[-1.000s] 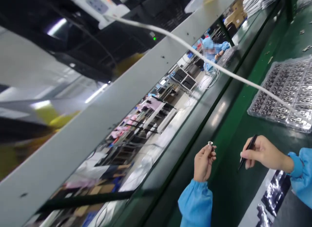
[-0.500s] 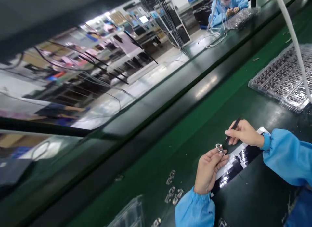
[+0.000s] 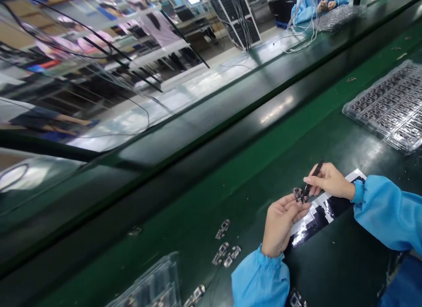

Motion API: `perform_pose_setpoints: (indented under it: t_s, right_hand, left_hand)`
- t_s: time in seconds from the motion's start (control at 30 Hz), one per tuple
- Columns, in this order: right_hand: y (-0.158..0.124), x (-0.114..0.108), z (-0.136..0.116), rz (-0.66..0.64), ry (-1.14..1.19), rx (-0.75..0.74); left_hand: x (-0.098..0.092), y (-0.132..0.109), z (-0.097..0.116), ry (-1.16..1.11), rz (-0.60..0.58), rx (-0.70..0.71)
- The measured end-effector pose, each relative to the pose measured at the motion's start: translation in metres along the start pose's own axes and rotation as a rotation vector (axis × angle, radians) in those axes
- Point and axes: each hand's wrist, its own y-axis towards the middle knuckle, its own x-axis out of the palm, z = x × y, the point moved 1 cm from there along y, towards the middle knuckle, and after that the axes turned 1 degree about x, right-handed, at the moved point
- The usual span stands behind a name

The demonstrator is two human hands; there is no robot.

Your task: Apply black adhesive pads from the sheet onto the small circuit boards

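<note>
Between the thumb and fingers of my left hand (image 3: 280, 221) is a small circuit board (image 3: 297, 194), raised above the table. My right hand (image 3: 328, 180) grips black tweezers (image 3: 317, 171) like a pen, with the tip down at the board; whether it touches is too small to tell. Under both hands lies a white sheet with black stickers (image 3: 329, 208), partly covered by my fingers. Several loose circuit boards (image 3: 223, 228) lie on the green table to the left of my left sleeve.
A clear tray filled with small boards (image 3: 389, 104) sits at the right. Another clear plastic tray (image 3: 158, 280) is at the bottom, left of the loose boards. Across the raised dark ledge (image 3: 231, 144), a person in blue (image 3: 303, 10) works by a further tray.
The tweezers' tip has come down onto or close to the board in my left hand. My view has shifted slightly, so the background and loose boards appear displaced.
</note>
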Motion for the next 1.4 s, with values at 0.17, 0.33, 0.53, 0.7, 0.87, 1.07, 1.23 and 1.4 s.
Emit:
perform_pose_setpoints:
  t_s: [0.17, 0.33, 0.53, 0.7, 0.87, 1.07, 1.23, 1.4]
  right_hand:
    - [0.0, 0.001, -0.004, -0.006, -0.024, 0.024]
    - [-0.001, 0.001, -0.005, -0.012, -0.037, 0.033]
    - [-0.002, 0.002, -0.006, -0.013, -0.049, 0.026]
    - [-0.002, 0.003, -0.005, -0.025, -0.054, 0.03]
    - [-0.004, 0.005, 0.0, -0.021, -0.055, -0.034]
    - [-0.017, 0.006, -0.008, 0.013, -0.277, -0.335]
    - [-0.02, 0.008, -0.012, -0.03, -0.309, -0.413]
    - [-0.022, -0.004, -0.008, 0.045, -0.285, -0.362]
  left_hand:
    - [0.002, -0.001, 0.002, 0.017, 0.001, -0.009]
    - [0.002, -0.001, 0.003, 0.029, 0.018, -0.013]
    - [0.0, 0.0, 0.0, 0.048, 0.019, -0.01]
    - [0.001, 0.0, 0.001, 0.077, 0.04, -0.005]
    - [0.002, 0.0, 0.001, 0.093, 0.055, -0.016]
    - [0.001, -0.003, 0.002, 0.09, 0.069, -0.019]
    - [-0.002, -0.006, 0.004, 0.074, 0.069, -0.023]
    - [0.008, 0.001, 0.0, 0.098, 0.038, -0.033]
